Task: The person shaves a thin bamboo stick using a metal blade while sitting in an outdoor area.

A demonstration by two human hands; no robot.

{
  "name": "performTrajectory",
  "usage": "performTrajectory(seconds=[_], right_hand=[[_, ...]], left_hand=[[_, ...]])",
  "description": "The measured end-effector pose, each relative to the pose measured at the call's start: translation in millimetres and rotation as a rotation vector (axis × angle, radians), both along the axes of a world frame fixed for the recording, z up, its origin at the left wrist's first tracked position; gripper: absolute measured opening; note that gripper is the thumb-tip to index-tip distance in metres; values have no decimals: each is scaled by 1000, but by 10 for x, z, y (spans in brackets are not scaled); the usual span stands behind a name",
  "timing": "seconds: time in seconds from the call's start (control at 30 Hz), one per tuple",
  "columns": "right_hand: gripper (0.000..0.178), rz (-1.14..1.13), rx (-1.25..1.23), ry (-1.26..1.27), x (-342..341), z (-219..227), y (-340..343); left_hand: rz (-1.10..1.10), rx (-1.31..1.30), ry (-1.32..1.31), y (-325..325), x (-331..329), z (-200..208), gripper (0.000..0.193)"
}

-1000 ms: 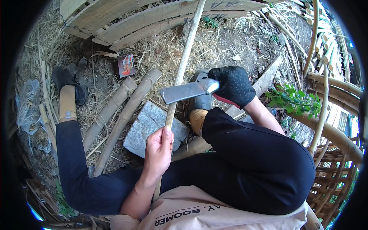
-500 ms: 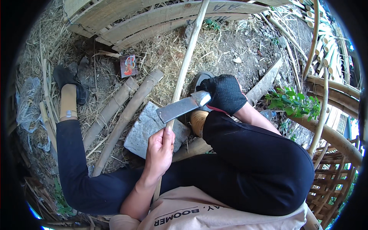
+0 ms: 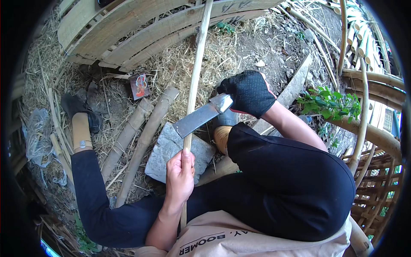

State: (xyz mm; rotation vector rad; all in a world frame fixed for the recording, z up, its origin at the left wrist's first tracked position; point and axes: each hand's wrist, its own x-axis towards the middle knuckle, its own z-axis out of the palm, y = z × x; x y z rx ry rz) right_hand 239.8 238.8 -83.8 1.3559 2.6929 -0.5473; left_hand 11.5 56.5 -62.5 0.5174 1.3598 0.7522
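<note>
My left hand [image 3: 180,173], bare, is closed round a long pale bamboo strip [image 3: 197,64], thumb lying along it. The strip runs from my lap away past the far wooden slats. In a black glove, my right hand [image 3: 250,93] grips a broad-bladed chopping knife [image 3: 197,120] by its handle, which the fingers hide. The blade lies slantwise across the strip, just beyond my left thumb; whether its edge is cutting in I cannot tell. Below the blade sits a grey stone block [image 3: 165,156], partly covered by my left hand.
Two bamboo poles [image 3: 147,143] lie left of the stone. A slatted wooden panel [image 3: 141,40] stands at the far side. Cut bamboo pieces [image 3: 361,43] are heaped far right, above a leafy plant [image 3: 329,103] and a woven bamboo basket [image 3: 376,195]. A small packet [image 3: 140,85] lies on the straw.
My gloved hand has shifted slightly away from me, and the blade slants more steeply across the strip. My left hand keeps its grip. The whole view has tilted a little.
</note>
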Motion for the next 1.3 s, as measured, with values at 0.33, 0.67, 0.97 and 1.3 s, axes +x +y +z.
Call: performTrajectory(seconds=[0.33, 0.67, 0.97, 1.3], right_hand=[[19, -301, 68, -106, 304, -36, 435], [16, -99, -42, 92, 128, 24, -125], [27, 61, -158, 35, -47, -59, -282], [24, 13, -112, 9, -97, 52, -214]], left_hand=[[33, -46, -54, -19, -13, 36, 41], [54, -87, -106, 17, -32, 77, 41], [97, -133, -140, 11, -3, 78, 39], [71, -49, -68, -11, 34, 21, 45]])
